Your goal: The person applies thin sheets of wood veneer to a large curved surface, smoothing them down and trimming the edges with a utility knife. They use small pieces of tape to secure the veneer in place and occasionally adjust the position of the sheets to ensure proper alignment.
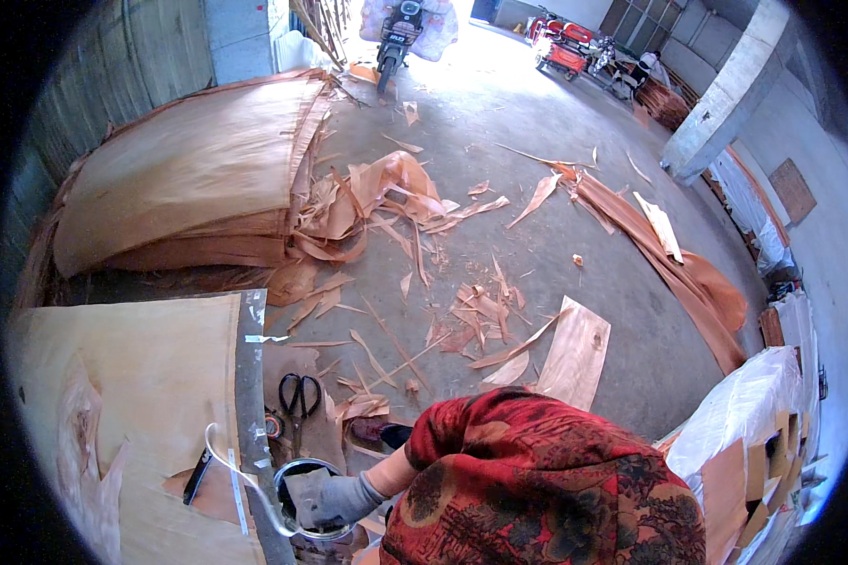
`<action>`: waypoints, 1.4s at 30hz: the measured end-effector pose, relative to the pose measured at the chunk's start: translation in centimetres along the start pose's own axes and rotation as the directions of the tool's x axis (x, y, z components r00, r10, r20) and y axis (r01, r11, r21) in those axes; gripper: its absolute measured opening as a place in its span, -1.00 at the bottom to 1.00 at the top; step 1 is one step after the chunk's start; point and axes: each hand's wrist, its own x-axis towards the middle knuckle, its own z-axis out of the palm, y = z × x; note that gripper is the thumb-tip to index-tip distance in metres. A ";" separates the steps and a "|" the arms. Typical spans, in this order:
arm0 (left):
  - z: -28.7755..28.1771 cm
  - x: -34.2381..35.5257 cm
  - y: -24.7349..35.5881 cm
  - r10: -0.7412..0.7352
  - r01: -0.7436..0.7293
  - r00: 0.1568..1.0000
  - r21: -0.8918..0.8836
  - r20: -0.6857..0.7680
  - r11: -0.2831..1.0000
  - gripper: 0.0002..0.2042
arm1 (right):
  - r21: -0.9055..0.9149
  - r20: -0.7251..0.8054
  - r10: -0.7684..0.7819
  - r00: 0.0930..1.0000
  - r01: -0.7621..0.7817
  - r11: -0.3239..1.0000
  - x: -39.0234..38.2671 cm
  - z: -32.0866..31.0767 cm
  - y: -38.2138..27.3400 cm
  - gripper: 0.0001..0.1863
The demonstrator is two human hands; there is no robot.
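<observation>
My right hand (339, 499), in a grey glove with a red patterned sleeve behind it, reaches into a round metal pot (318, 536). Its fingers look closed on a flat greyish item that I cannot make out. My left hand is out of sight. Beside the pot lie black-handled scissors (300, 399) and a small round roll (274, 424). A pale veneer sheet (160, 358) covers the surface at the left, with a dark narrow tool (196, 476) and a curled white strip (254, 485) near its right edge.
Stacked veneer (179, 169) lies at the left. Scraps (476, 311) and long strips (660, 264) litter the concrete floor. A wrapped stack (735, 414) stands at the right, near a pillar (711, 104). A loaded scooter (396, 47) and red vehicles (565, 52) stand at the back.
</observation>
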 end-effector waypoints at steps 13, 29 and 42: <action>-4.4 -6.4 -5.1 -0.132 0.224 0.974 -0.705 0.185 0.672 -0.84 | 0.008 0.192 -0.283 0.940 0.287 0.958 -0.5 0.2 0.2 -0.72; -1.5 0.1 -12.1 -0.621 0.472 0.778 -0.737 0.091 0.484 -0.83 | -0.712 0.166 0.286 0.944 -0.086 0.697 0.7 -5.6 11.9 -0.64; 2.1 2.9 -15.5 -0.723 0.691 0.686 -0.243 -0.073 0.681 -0.72 | -0.299 0.507 0.094 0.857 0.073 0.951 -1.6 12.4 5.4 -0.29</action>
